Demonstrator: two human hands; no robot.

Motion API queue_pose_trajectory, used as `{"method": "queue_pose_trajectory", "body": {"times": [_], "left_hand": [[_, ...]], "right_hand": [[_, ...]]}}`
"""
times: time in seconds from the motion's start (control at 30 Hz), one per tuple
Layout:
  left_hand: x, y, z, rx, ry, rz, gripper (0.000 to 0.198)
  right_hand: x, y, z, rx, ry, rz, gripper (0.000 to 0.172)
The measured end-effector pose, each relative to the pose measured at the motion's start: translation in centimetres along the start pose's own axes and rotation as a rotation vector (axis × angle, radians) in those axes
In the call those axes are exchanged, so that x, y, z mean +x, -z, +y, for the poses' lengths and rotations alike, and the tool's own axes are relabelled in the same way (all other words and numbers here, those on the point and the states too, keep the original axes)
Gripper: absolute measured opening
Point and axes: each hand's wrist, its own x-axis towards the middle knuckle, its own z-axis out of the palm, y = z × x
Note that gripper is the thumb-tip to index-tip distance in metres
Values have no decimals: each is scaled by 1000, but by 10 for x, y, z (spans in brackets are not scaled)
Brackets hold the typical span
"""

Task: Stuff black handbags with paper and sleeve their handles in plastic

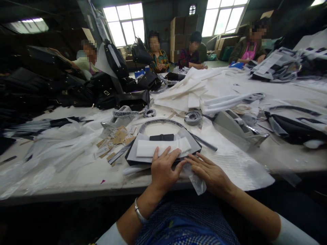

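A black handbag [163, 137] lies flat at the table's near edge, its handle arching away from me. A folded white wrapping sheet [158, 147] covers its front. My left hand [163, 168] rests flat on the bag's near edge, fingers spread on the white sheet. My right hand [208, 172] lies beside it, fingers stretched toward the left, pressing a clear plastic strip [196, 182] that hangs over the table edge.
Clear plastic bags [51, 153] and brown tags [119, 136] lie at left. A grey tape dispenser [237, 126] stands at right. Black bags [102, 92] pile at back left, white sheets [201, 88] in the middle. Several people sit across the table.
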Motion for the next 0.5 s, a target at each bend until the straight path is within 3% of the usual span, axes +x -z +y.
{"method": "queue_pose_trajectory", "body": {"times": [0.17, 0.5], "left_hand": [[1, -17, 1, 64, -58, 121, 28], [-3, -25, -6, 120, -90, 160, 28]], "right_hand": [[-2, 0, 0, 82, -38, 21, 33], [-4, 2, -26, 184, 10, 163, 25]]}}
